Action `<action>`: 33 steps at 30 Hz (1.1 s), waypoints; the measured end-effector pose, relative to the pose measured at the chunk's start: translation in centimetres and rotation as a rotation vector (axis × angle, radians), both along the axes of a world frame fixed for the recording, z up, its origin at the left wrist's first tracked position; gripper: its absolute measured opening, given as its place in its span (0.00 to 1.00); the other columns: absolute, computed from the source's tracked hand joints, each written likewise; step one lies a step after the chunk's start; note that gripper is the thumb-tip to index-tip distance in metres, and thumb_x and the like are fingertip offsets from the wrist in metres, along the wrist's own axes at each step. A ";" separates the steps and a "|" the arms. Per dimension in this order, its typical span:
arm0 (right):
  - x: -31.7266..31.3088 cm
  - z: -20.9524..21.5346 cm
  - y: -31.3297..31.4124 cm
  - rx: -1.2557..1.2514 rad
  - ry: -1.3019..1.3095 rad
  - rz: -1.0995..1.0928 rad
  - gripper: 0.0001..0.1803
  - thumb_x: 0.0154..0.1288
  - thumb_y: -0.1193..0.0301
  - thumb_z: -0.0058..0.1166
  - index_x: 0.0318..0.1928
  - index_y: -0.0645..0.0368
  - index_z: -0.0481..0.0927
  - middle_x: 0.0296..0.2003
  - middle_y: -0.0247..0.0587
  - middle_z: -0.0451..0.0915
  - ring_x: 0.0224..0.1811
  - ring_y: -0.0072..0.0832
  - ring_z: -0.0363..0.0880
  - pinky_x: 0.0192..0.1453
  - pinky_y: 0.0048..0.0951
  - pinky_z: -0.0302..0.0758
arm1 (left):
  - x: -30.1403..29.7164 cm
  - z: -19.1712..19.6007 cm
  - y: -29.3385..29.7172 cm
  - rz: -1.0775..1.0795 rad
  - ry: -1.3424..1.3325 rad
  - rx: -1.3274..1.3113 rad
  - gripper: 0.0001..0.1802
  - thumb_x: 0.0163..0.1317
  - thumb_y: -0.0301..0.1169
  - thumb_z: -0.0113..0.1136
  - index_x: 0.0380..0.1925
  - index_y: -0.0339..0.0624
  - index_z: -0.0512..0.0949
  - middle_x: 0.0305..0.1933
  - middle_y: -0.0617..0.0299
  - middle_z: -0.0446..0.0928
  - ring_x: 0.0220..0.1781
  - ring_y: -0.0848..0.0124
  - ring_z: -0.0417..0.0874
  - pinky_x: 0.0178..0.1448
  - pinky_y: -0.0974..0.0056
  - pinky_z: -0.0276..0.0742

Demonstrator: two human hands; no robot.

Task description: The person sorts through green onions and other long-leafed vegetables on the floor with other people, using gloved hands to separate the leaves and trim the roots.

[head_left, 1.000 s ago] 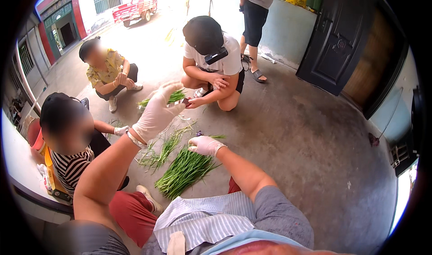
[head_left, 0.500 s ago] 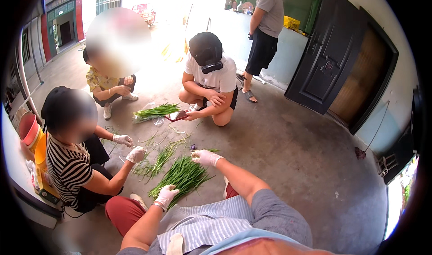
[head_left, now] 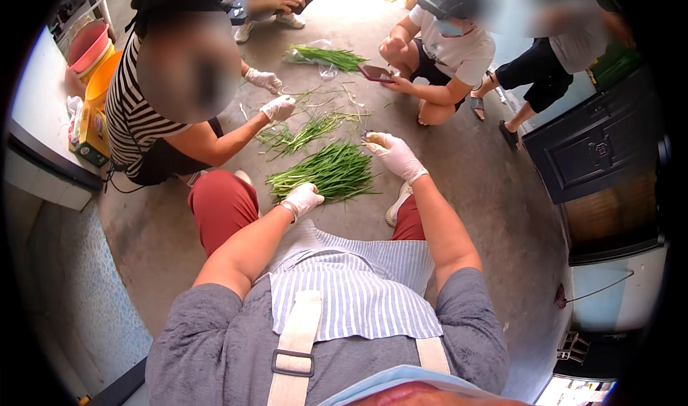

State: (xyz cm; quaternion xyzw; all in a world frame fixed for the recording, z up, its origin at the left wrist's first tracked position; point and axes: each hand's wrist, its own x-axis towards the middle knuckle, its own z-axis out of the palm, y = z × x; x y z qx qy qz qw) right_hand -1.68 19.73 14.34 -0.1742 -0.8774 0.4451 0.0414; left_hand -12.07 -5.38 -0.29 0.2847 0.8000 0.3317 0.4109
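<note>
Picture a clock face centred on the main pile of green stalks (head_left: 331, 168), which is on the concrete floor (head_left: 473, 191) right in front of the person. The left hand (head_left: 304, 199), in a white glove, is at about 7 o'clock, touching the near edge of the pile. Its fingers are curled down, but honestly I can't tell if they're pinching any stalks. The right hand (head_left: 398, 156), gloved too, is between 2 and 3 o'clock, fingers bent, with a little purple thing (head_left: 367, 135) by the tips. Gripped or just lying behind them? Can't tell.

Scrappier loose stalks (head_left: 313, 131) are around 12, a neater bundle (head_left: 330, 56) on clear plastic is further out at 12, and a co-worker in a striped top (head_left: 136, 94) is at 10.

My read: the step in hand is working through the pile by hand. Next move, I'd say, calls for the left fingers to close lightly on a few stalks and draw them out without dragging the neighbours.
</note>
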 end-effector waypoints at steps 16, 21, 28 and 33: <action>1.3 -0.4 0.7 -0.195 0.037 -0.002 0.23 0.66 0.72 0.58 0.60 0.66 0.74 0.54 0.51 0.78 0.55 0.37 0.79 0.61 0.31 0.73 | -13.6 -14.3 9.0 0.163 0.194 -0.369 0.14 0.57 0.29 0.53 0.39 0.41 0.85 0.49 0.42 0.81 0.53 0.45 0.81 0.55 0.50 0.77; 1.2 2.5 1.1 -0.074 0.070 0.081 0.24 0.63 0.72 0.61 0.59 0.68 0.74 0.56 0.52 0.77 0.59 0.42 0.77 0.63 0.35 0.72 | -18.3 -17.8 13.4 0.210 0.386 -0.396 0.12 0.57 0.28 0.53 0.37 0.40 0.84 0.47 0.45 0.82 0.52 0.49 0.82 0.55 0.52 0.78; 0.1 1.7 2.0 -0.212 -0.035 0.061 0.26 0.63 0.68 0.62 0.59 0.68 0.75 0.57 0.54 0.77 0.60 0.43 0.76 0.63 0.36 0.72 | -19.2 -22.1 17.5 0.278 0.758 -0.366 0.09 0.58 0.28 0.56 0.38 0.45 0.80 0.44 0.53 0.77 0.49 0.56 0.80 0.50 0.52 0.78; -0.6 1.0 2.2 -0.191 -0.128 0.065 0.26 0.62 0.70 0.62 0.59 0.67 0.75 0.57 0.54 0.76 0.58 0.43 0.77 0.60 0.35 0.75 | -20.6 -24.1 17.6 0.328 0.612 -0.331 0.10 0.62 0.32 0.52 0.39 0.45 0.80 0.47 0.50 0.77 0.52 0.53 0.79 0.52 0.52 0.77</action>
